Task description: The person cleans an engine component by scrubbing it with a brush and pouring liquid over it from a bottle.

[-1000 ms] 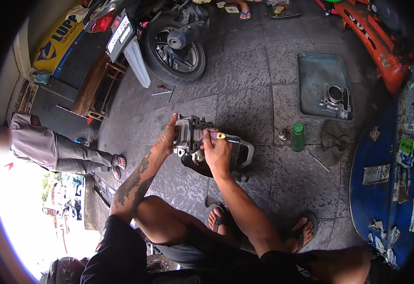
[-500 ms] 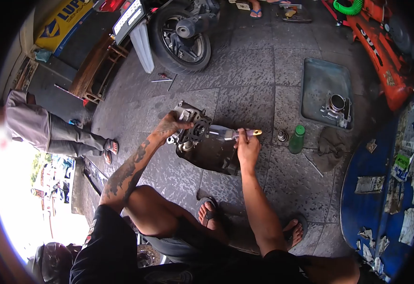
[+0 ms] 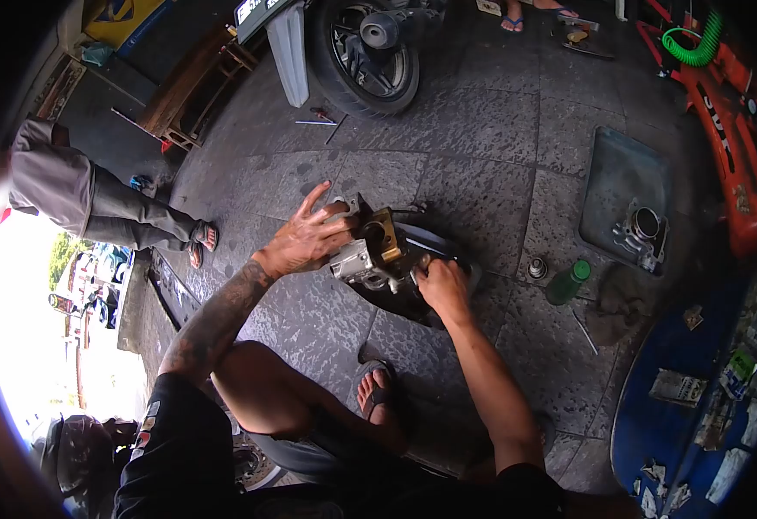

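Observation:
My left hand grips a metal engine part, seemingly a cylinder head, from its left side, with the index finger raised off it. The part is tilted and shows a gold-brown face with a round opening. Underneath lies a dark shallow pan, partly covered by the part and my hands. My right hand is just right of the part, over the pan, fingers curled closed. The brush it held a moment ago is hidden by the fingers and the dark pan.
To the right are a small metal part, a green bottle, a rag and a grey tray holding a cylinder block. A motorcycle wheel stands ahead. A person stands at left; a blue drum is right.
The cylinder head has been turned, so a gold-brown face now shows instead of the dark gasket-like face. My right hand has rotated and dropped toward the pan. The camera view has shifted.

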`<state>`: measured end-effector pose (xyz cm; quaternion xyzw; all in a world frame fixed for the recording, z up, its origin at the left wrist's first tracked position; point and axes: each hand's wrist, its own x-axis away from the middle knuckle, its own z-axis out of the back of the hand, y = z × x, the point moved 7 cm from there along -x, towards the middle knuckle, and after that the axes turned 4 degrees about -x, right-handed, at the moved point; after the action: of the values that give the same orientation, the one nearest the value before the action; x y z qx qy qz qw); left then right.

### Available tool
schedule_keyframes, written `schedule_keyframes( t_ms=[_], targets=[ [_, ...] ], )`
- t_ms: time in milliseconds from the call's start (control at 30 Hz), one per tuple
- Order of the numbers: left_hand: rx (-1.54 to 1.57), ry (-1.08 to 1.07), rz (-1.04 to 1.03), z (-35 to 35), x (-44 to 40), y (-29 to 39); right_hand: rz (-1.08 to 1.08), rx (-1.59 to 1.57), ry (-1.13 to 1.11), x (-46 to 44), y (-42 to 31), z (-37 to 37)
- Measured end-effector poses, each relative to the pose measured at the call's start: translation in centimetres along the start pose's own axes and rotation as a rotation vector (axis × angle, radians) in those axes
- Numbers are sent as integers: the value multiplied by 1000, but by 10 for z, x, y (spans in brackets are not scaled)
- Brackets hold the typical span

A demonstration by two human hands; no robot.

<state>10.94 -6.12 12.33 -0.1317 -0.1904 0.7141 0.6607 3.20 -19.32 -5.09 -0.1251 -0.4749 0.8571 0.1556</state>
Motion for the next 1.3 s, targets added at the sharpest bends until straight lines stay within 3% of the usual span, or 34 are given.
schedule_keyframes(
  t_ms=[133, 233, 300, 400, 500, 667, 833, 1000, 1033, 1100, 1133, 1300],
  targets=[
    [-66, -65, -247, -10, 9, -3, 131, 116, -106, 3, 10, -34],
    [-172, -44, -435, -3, 5, -1, -97, -20, -121, -3, 19, -13],
    [-190, -87, -458, -5, 3, -8, -117, -286, 58, -3, 20, 24],
    [-54, -61, -519, 0, -2, -10, -304, -791, 104, 3, 11, 62],
    [-54, -126, -434, 9, -11, -10, -124, -980, 168, -2, -28, 87],
    [-89, -167, -402, 12, -20, -11, -25, -886, 344, -16, -58, 115],
    [-38, -195, -437, 21, -32, -8, 75, -859, 206, -27, -82, 87],
    [-31, -232, -431, 21, -37, -3, 296, -752, 333, -31, -99, 65],
    [-18, -234, -429, 23, -38, -2, 293, -752, 333, -28, -97, 69],
    [-4, -236, -414, 29, -38, 1, 77, -634, 317, -27, -82, 80],
    [-1, -269, -425, 32, -38, 6, 35, -740, 398, -28, -76, 93],
    [15, -257, -480, 29, -31, 15, 116, -623, 452, -35, -75, 92]
  ],
)
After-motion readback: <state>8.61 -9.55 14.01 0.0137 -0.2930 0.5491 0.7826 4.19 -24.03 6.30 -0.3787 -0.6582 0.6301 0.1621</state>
